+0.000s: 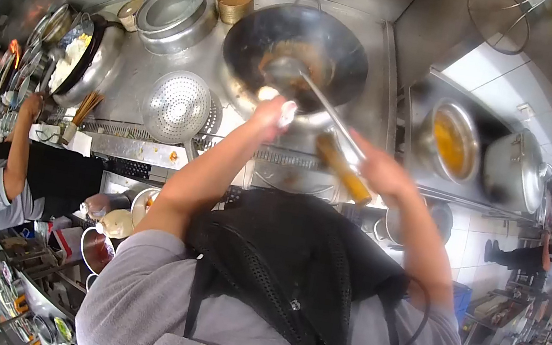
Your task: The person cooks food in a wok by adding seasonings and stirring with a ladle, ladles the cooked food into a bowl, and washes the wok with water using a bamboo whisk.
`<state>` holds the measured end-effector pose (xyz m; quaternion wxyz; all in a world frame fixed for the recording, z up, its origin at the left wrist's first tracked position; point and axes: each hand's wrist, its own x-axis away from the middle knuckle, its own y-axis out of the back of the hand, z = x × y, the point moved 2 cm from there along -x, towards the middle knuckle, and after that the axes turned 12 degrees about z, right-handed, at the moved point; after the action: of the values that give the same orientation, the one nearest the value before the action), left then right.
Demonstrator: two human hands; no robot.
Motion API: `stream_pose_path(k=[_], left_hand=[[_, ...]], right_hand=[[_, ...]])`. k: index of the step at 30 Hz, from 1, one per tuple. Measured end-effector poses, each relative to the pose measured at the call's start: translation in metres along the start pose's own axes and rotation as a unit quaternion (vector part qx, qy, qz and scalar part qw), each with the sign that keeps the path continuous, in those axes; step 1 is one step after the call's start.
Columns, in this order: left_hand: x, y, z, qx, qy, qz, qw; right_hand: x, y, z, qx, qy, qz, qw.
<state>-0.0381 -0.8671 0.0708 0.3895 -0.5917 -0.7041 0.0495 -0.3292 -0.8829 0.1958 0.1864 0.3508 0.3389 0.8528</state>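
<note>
A large black wok (242, 44) sits on the steel stove in front of me, with brown sauce or residue (309, 53) smeared in its bottom. At the wok's near rim, my left hand (271, 118) is closed on a bunched white cloth (288, 112); whether it also grips the rim is hidden. My right hand (383, 169) is closed around the handle of a long metal ladle (323, 101), whose bowl rests down inside the wok. Just below that hand, a brown-and-yellow cylindrical stick (344, 172) lies at the stove's front edge, apparently not held.
Left of the wok are a perforated strainer (175, 106), a stacked metal pot (173, 22) and a tin can (234, 5). On the right stand a pot of orange liquid (451, 144) and a lidded pot (516, 171). A co-worker (7, 180) works at another wok on the left.
</note>
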Motion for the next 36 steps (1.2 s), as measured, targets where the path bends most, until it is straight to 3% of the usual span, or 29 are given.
stream_pose_path(k=[1, 4, 7, 9, 11, 14, 20, 25, 30, 32, 36], left_hand=[[-0.013, 0.016, 0.021, -0.006, -0.019, 0.01, 1.0], [0.033, 0.006, 0.046, 0.055, -0.079, -0.025, 0.995], [0.07, 0.007, 0.068, 0.053, -0.138, -0.034, 0.988], [0.058, -0.003, 0.038, 0.13, -0.098, -0.054, 0.985], [0.034, -0.006, -0.012, 0.081, -0.034, -0.006, 0.996], [-0.013, 0.009, -0.017, -0.003, 0.016, -0.024, 1.0], [-0.038, 0.022, 0.001, 0.065, 0.043, 0.014, 0.997], [-0.037, 0.009, -0.02, 0.157, 0.052, 0.02, 0.986], [-0.065, 0.023, 0.006, 0.088, 0.057, -0.006, 0.994], [-0.044, 0.027, 0.011, 0.097, 0.025, 0.009, 0.995], [0.032, 0.046, 0.076, 0.101, -0.017, -0.005, 0.995]], right_hand=[[-0.026, -0.015, -0.005, 0.062, 0.038, -0.061, 0.995], [-0.044, -0.028, 0.027, 0.054, -0.09, -0.052, 0.993], [-0.013, -0.071, 0.007, -0.048, -0.085, -0.081, 0.992], [0.009, -0.114, -0.021, -0.031, -0.002, -0.162, 0.986], [0.029, -0.136, -0.027, -0.074, -0.055, -0.125, 0.988], [0.035, -0.15, -0.042, -0.086, -0.112, -0.092, 0.986], [0.029, -0.13, -0.024, -0.114, -0.203, -0.051, 0.971], [0.02, -0.144, -0.045, -0.116, -0.146, -0.097, 0.978], [0.016, -0.146, -0.057, -0.182, -0.111, -0.105, 0.971], [0.01, -0.15, -0.08, -0.124, 0.058, -0.198, 0.971], [0.052, -0.102, -0.032, -0.351, -0.012, -0.125, 0.928]])
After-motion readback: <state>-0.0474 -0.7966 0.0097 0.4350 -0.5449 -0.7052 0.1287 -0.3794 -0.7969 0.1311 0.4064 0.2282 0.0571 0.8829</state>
